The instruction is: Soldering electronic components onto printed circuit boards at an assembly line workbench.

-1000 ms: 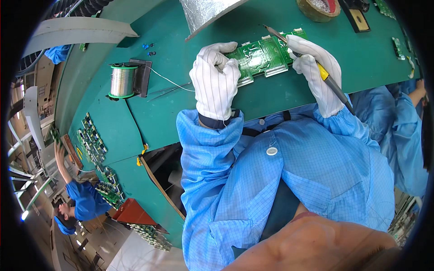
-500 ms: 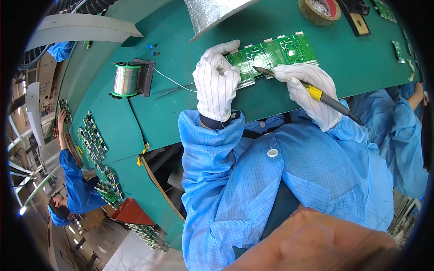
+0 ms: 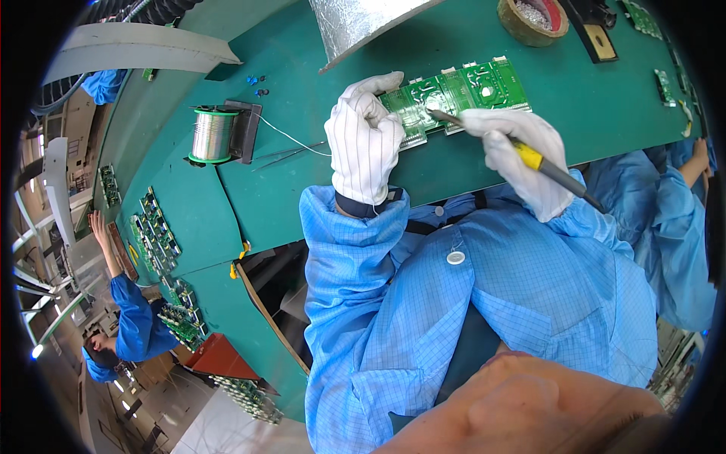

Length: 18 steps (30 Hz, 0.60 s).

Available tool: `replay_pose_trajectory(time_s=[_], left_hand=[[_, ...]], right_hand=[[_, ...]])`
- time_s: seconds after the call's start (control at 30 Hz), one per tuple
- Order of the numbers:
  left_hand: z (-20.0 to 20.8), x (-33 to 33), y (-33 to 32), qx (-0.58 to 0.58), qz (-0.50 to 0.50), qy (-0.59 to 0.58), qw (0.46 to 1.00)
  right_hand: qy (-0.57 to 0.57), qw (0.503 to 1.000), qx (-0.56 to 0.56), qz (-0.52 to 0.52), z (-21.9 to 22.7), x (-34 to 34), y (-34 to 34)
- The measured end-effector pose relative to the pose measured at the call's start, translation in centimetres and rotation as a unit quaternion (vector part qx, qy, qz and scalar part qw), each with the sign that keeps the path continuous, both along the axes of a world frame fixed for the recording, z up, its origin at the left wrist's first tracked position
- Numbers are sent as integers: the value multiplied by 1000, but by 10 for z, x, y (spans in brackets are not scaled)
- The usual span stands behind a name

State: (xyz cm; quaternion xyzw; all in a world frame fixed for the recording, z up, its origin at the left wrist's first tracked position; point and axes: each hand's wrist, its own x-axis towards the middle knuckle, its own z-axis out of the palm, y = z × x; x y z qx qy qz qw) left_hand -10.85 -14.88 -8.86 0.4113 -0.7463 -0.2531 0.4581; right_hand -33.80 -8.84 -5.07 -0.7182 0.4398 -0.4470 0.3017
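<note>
- since a second ago, the soldering iron [image 3: 531, 157] has moved: its tip was out past the board's far edge, and now it is over the left part of the board.
- the right hand [image 3: 535, 136], in a white striped glove, has moved with it. its fingers are wrapped around the iron, which slants down toward the person's right sleeve.
- the green board [image 3: 461, 94] lies on the green table [image 3: 454, 163], in front of the person. i can't tell if the tip touches it.
- the left hand [image 3: 367, 144], in a glove too, is at the board's left end, with its fingers curled in. thin silver wire [image 3: 293, 138] runs up to this hand, but i can't tell if the fingers pinch it or the board.
- that wire comes from a spool [image 3: 212, 136] with green rims, to the left.
- thin dark tweezers [image 3: 287, 154] lie near the wire.
- a shiny silver sheet [image 3: 363, 26] is past the board, and a brown tape roll [image 3: 524, 32] sits to its right.
- far left, a co-worker's bare hand [image 3: 98, 228] is now apart from a small board [image 3: 109, 187].
</note>
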Motion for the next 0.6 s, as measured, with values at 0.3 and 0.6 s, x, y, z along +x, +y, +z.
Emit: replay_pose_trajectory(time_s=[0.3, 0.6], left_hand=[[2, 1, 2, 4, 4, -10, 1000], [11, -1, 3, 65, -4, 12, 998]], right_hand=[[26, 959, 31, -281, 6, -56, -25], [-125, 981, 91, -121, -12, -33, 2]])
